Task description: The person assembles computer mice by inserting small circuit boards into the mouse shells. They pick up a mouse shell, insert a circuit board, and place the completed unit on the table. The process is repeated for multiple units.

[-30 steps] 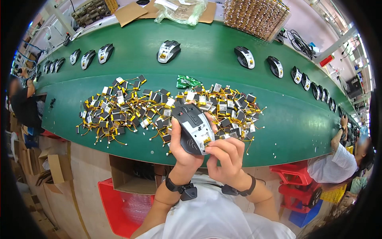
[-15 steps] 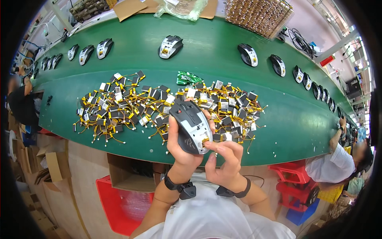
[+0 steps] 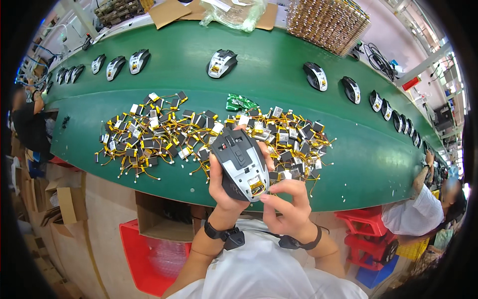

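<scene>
My left hand [image 3: 226, 194] is wrapped round a black and silver computer mouse [image 3: 238, 157] and holds it tilted above the near edge of the bench. An open compartment at the mouse's near end holds a battery with yellow tape [image 3: 257, 186]. My right hand [image 3: 291, 207] is at that end, its fingers curled in close to the compartment's rim. Whatever lies between those fingertips is too small to make out. Just beyond my hands lie a left heap of small wired batteries [image 3: 144, 134] and a right heap of batteries [image 3: 289, 137].
A row of similar mice [image 3: 222, 63] stretches along the far green strip [image 3: 269, 60]. Green circuit boards [image 3: 240, 102] lie between the heaps. A stacked crate [image 3: 326, 25] and plastic wrap [image 3: 236, 14] sit at the back. Below are a red bin [image 3: 132, 249] and a person [image 3: 416, 207] at right.
My right fingers have drawn back from inside the compartment to its near rim. The battery in the mouse shows more plainly. The whole view has shifted slightly.
</scene>
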### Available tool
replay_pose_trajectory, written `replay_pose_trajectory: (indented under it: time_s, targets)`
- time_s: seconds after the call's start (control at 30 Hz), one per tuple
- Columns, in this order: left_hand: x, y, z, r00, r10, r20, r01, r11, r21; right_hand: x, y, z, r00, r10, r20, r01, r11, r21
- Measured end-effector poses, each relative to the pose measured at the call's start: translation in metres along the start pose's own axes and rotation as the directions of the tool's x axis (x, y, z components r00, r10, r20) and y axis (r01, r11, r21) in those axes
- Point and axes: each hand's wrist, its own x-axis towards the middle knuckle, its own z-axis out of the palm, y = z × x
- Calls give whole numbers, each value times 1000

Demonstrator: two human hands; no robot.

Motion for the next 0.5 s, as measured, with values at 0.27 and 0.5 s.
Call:
replay_pose_trajectory:
  time_s: [0.27,0.5]
  targets:
    - [-3,1,-11,996,-15,85,18,999,-37,6,0,3,999,-38,-27,37,999,-15]
    - [-7,3,-6,997,-55,-50,51,995,-84,0,3,5,990,-128,66,139,971,-196]
